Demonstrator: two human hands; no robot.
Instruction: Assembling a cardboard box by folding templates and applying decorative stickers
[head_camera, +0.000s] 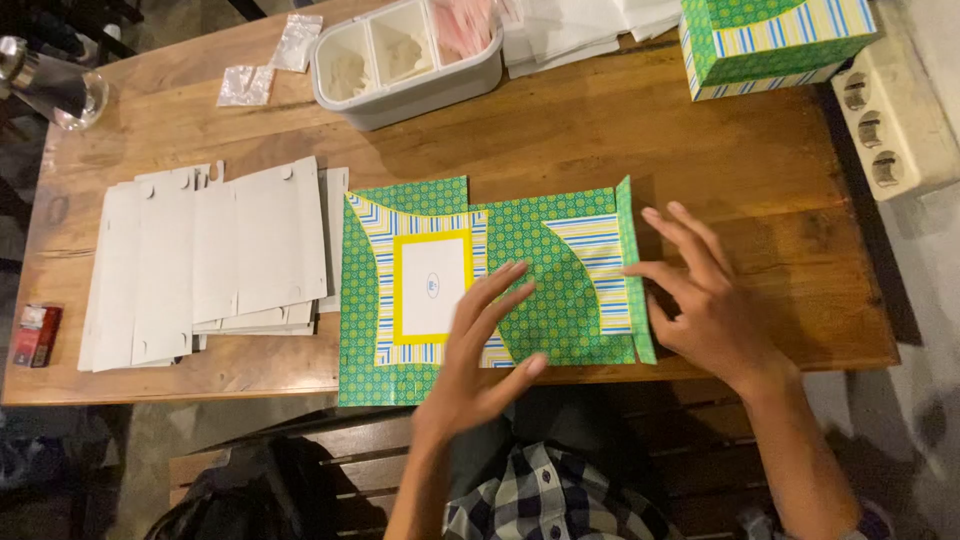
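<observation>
A flat green patterned cardboard box blank (540, 262) with striped panels and a white square framed in yellow lies on the wooden table (600, 140) near its front edge. My left hand (480, 350) rests flat on the blank's middle, fingers spread. My right hand (700, 295) presses its fingertips against the narrow right flap (630, 240), which stands folded up along its crease. Neither hand grips anything.
A stack of white unfolded box blanks (200, 265) lies to the left. At the back stand a white divided container (400, 60), a folded green box (770, 40), white papers (570, 30) and foil packets (245, 85). A small red box (37, 335) sits at the far left, a power strip (885, 120) at right.
</observation>
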